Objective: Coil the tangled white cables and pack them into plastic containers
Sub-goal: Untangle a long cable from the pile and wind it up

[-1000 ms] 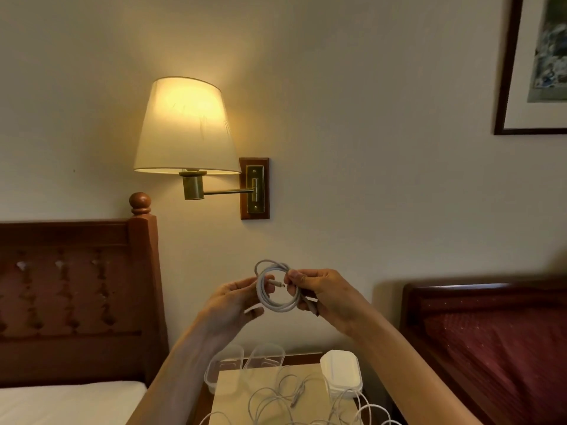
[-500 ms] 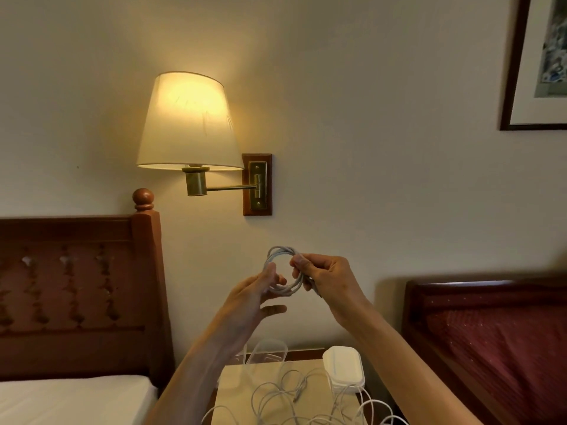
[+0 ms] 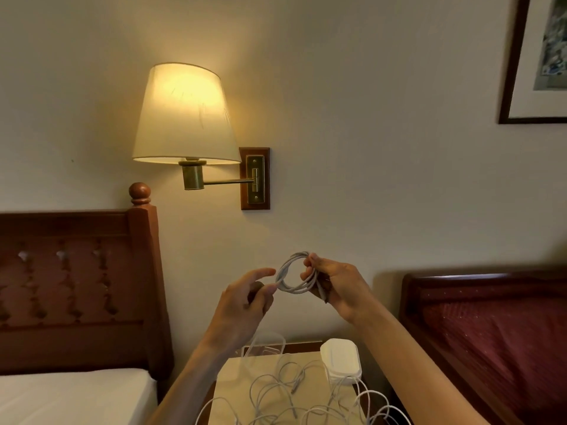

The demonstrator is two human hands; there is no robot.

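Observation:
A small coil of white cable point(image 3: 290, 276) is held up in front of the wall at chest height. My right hand point(image 3: 333, 286) grips the coil's right side, fingers curled round the loops, and a plug end hangs below the fist. My left hand point(image 3: 245, 300) is at the coil's left edge, forefinger stretched out and fingertips touching the lowest loop. Below, tangled white cables point(image 3: 294, 397) lie spread over the bedside table point(image 3: 233, 394). A clear plastic container point(image 3: 265, 345) stands at the table's back, and a stack of white lids point(image 3: 340, 360) sits at its right.
A lit wall lamp point(image 3: 187, 118) hangs above on a brass arm. A wooden headboard point(image 3: 76, 286) and white mattress point(image 3: 70, 397) are at the left. A bed with a dark red cover point(image 3: 491, 332) is at the right. A framed picture point(image 3: 540, 59) hangs at the top right.
The view has tilted and shifted a little. My left hand has let go of the coil's left side and opened, now only touching it with its fingertips. My right hand keeps its grip.

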